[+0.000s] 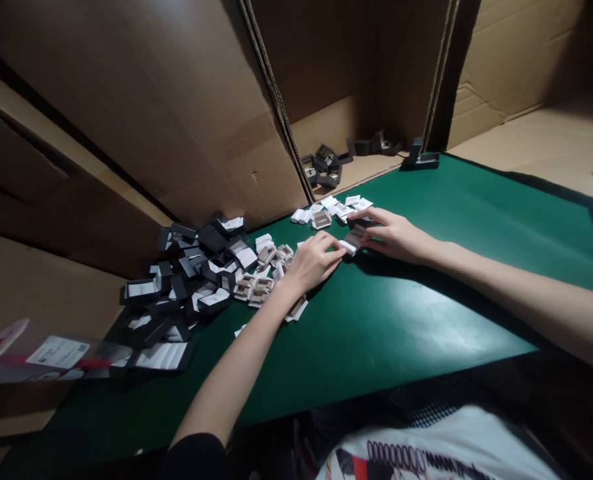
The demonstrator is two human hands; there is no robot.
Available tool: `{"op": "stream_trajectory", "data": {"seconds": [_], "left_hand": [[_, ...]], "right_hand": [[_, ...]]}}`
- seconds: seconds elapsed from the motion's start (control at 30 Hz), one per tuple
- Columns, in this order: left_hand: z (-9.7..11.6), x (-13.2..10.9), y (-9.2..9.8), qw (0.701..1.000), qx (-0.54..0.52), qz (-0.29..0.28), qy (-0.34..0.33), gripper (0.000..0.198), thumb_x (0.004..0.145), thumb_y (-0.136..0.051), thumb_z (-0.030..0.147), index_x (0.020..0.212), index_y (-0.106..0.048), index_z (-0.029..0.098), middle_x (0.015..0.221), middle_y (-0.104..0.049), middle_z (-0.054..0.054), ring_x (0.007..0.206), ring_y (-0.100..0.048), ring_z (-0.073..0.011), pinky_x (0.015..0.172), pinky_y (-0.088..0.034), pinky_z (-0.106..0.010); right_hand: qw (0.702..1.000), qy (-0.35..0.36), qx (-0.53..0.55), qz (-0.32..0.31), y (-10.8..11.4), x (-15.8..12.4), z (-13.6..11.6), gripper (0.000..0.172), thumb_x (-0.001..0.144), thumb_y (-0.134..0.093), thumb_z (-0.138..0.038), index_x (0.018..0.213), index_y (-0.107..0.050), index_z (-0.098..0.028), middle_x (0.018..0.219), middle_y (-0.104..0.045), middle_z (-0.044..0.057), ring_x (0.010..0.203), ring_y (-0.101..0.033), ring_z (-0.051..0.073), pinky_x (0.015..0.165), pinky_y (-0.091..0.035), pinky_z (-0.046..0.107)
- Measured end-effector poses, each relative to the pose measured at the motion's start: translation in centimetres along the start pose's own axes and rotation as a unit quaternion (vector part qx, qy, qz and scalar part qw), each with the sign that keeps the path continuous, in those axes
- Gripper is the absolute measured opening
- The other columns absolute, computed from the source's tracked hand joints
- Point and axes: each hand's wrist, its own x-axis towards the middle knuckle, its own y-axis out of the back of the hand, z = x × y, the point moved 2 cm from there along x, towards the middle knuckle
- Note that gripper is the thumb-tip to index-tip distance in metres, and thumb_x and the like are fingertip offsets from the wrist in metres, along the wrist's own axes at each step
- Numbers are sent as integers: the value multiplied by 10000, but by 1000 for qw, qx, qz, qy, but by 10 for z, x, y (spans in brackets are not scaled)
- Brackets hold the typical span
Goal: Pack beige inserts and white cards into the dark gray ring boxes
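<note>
My left hand (312, 261) is closed, its fingertips on the near end of a small white and grey folded insert (350, 245). From the other side my right hand (395, 235) grips a small black box (360, 224), its fingers and thumb around the box and the far end of the insert. Much of the box is hidden by the fingers. Below and beside my left hand lie several loose folded inserts (262, 291). More white inserts (332, 208) are scattered just beyond both hands.
A heap of black boxes (196, 267) with white linings sits at left on the green table (376, 360). Cardboard walls (186, 100) stand behind. Several black boxes (326, 157) lie in the cardboard bay, another box (421, 160) at its edge. A clear plastic container (96, 353) is at far left.
</note>
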Motion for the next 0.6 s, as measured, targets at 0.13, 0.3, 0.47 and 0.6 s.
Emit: {"op": "stream_trajectory", "data": {"seconds": [0.13, 0.3, 0.47, 0.6], "left_hand": [[9, 3, 1, 999, 25, -33, 4, 183, 891, -489, 194, 1045, -585, 166, 1047, -571, -108, 1028, -515, -235, 835, -464, -381], [23, 8, -2, 998, 4, -25, 49, 222, 827, -580, 189, 1039, -533, 140, 1116, -518, -149, 1151, -461, -287, 931, -445, -446], [26, 9, -4, 998, -4, -33, 58, 225, 846, -539, 170, 1067, -518, 133, 1122, -521, -148, 1114, -495, -275, 923, -461, -429], [24, 8, -5, 999, -4, -20, 31, 215, 884, -437, 110, 1057, -560, 142, 1096, -564, -122, 1099, -516, -240, 937, -457, -397]], "right_hand": [[1000, 0, 1, 5, 2, -1, 5, 170, 858, -544, -217, 712, -625, -180, 1187, -592, 142, 1071, -587, 256, 844, -527, 430], [1000, -9, 7, 12, 2, -2, 8, 168, 858, -553, -232, 714, -626, -187, 1195, -587, 133, 1071, -585, 253, 828, -530, 430], [1000, -17, 9, 9, 1, -2, 8, 152, 855, -558, -235, 729, -631, -189, 1216, -574, 133, 1084, -580, 256, 836, -528, 434], [1000, -21, 21, 6, 2, -2, 8, 169, 857, -554, -244, 716, -628, -184, 1219, -569, 139, 1091, -577, 264, 838, -525, 439]]}}
